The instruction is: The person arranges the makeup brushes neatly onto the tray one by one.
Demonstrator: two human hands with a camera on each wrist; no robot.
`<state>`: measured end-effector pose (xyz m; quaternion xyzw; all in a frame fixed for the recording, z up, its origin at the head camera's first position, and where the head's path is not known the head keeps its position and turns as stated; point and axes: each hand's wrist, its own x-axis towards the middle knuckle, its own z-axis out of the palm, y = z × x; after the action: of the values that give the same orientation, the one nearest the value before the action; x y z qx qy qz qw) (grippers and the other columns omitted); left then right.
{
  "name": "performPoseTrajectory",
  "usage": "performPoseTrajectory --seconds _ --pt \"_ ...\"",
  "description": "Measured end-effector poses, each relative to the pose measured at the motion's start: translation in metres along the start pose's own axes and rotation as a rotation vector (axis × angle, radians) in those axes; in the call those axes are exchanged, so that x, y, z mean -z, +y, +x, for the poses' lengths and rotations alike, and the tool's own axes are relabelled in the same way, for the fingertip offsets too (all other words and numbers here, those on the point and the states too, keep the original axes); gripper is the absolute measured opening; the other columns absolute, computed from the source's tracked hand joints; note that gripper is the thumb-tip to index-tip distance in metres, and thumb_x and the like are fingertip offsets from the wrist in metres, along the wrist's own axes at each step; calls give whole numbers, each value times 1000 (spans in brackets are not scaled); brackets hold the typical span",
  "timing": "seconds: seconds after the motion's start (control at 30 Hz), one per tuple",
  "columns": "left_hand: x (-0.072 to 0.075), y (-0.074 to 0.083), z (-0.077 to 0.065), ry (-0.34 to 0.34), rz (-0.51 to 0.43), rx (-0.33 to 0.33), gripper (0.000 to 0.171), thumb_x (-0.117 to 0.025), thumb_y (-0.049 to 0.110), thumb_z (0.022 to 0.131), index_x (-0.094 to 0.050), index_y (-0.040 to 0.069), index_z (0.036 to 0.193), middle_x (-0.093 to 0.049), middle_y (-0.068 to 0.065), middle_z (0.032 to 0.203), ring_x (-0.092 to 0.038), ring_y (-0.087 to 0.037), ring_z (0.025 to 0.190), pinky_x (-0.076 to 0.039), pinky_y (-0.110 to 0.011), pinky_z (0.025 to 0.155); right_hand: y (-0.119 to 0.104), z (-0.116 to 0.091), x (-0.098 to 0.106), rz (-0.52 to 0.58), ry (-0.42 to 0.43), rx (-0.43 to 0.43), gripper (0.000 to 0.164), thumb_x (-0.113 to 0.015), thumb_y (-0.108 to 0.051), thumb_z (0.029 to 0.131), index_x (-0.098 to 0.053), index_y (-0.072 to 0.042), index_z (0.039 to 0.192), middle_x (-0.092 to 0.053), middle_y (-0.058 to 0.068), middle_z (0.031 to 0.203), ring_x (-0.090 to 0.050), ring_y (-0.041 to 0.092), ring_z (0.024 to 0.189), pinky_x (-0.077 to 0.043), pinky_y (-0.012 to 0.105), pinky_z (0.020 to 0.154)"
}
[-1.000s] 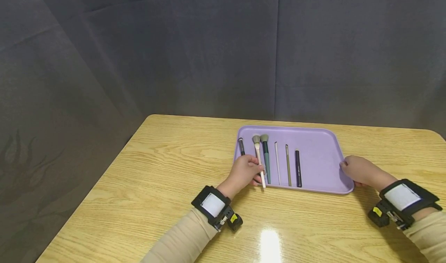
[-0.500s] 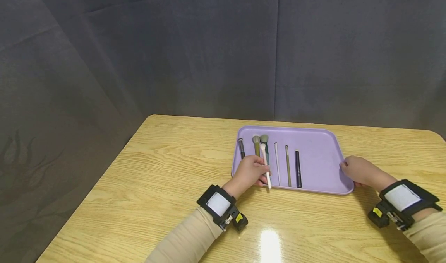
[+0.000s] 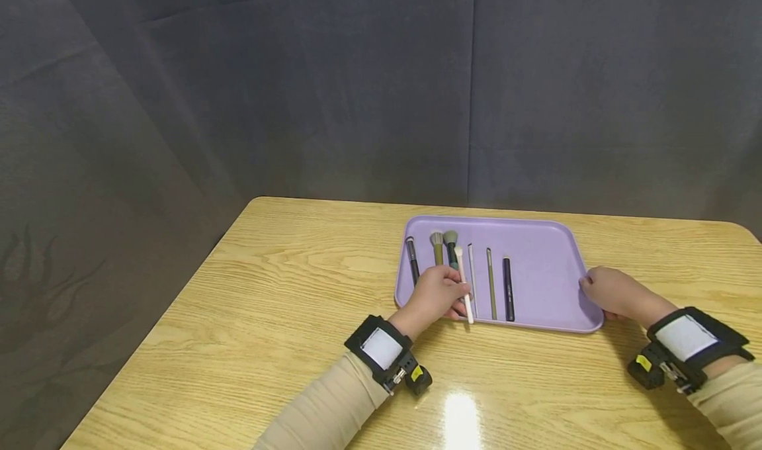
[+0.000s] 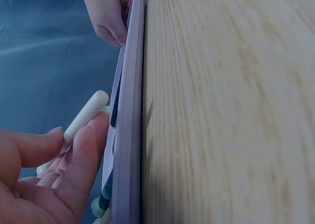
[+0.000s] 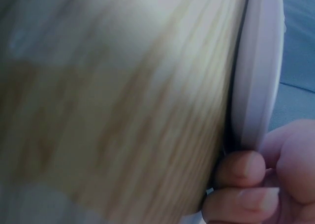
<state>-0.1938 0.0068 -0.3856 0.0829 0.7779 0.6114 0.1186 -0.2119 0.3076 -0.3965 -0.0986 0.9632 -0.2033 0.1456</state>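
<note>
My left hand (image 3: 437, 294) pinches a white-handled makeup brush (image 3: 464, 284) between thumb and fingers, over the front part of the lilac tray (image 3: 550, 291). In the left wrist view the white handle end (image 4: 87, 113) of that brush sticks out past the fingertips, beside the tray's rim. The brush's pale head points away from me. At the tray's right edge my right hand (image 3: 613, 291) grips the rim, thumb on the inner side and fingers curled around the outside, as the right wrist view shows of the fingers (image 5: 246, 170).
Several other makeup brushes lie side by side in the tray: a dark one (image 3: 412, 258) at left, two fluffy ones with olive (image 3: 438, 251) and green handles (image 3: 452, 255), thin white (image 3: 471, 271) and olive ones (image 3: 491, 284), and a black one (image 3: 508, 291). A wooden table (image 3: 286, 304) lies beneath.
My left hand has moved to the right with the white brush, from over the olive-handled fluffy brush to beside the thin white one. The right hand and tray have stayed put.
</note>
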Motion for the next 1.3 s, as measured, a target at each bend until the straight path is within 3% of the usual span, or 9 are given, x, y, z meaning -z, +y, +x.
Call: performPoseTrajectory --seconds 0.33,0.6,1.07,1.3 --pt "-6 3 2 -4 14 6 13 -57 5 88 -52 -3 98 -61 -7 70 -57 -16 51 -50 -25 46 2 -1 2 7 -3 -5 29 -30 -16 95 -45 8 86 -43 2 50 -41 13 41 -37 27 41" --pt "-14 6 5 -16 5 -9 13 -58 4 87 -52 -2 96 -61 -13 73 -57 -16 51 -51 -27 47 3 -3 1 4 -5 -16 30 -30 -16 96 -45 9 89 -43 2 51 -41 14 42 -38 28 41" --pt "-28 8 11 -31 -19 -11 13 -59 4 86 -50 -3 95 -58 -8 68 -54 -13 47 -48 -25 42 1 -2 3 18 5 0 30 -30 -16 95 -45 8 87 -43 2 50 -41 13 40 -38 28 40" --pt "-33 9 11 -6 -3 8 10 -60 5 85 -52 1 90 -57 -6 66 -54 -14 47 -47 -24 41 -1 0 1 27 21 14 28 -30 -15 94 -46 8 87 -42 2 49 -40 13 39 -37 27 39"
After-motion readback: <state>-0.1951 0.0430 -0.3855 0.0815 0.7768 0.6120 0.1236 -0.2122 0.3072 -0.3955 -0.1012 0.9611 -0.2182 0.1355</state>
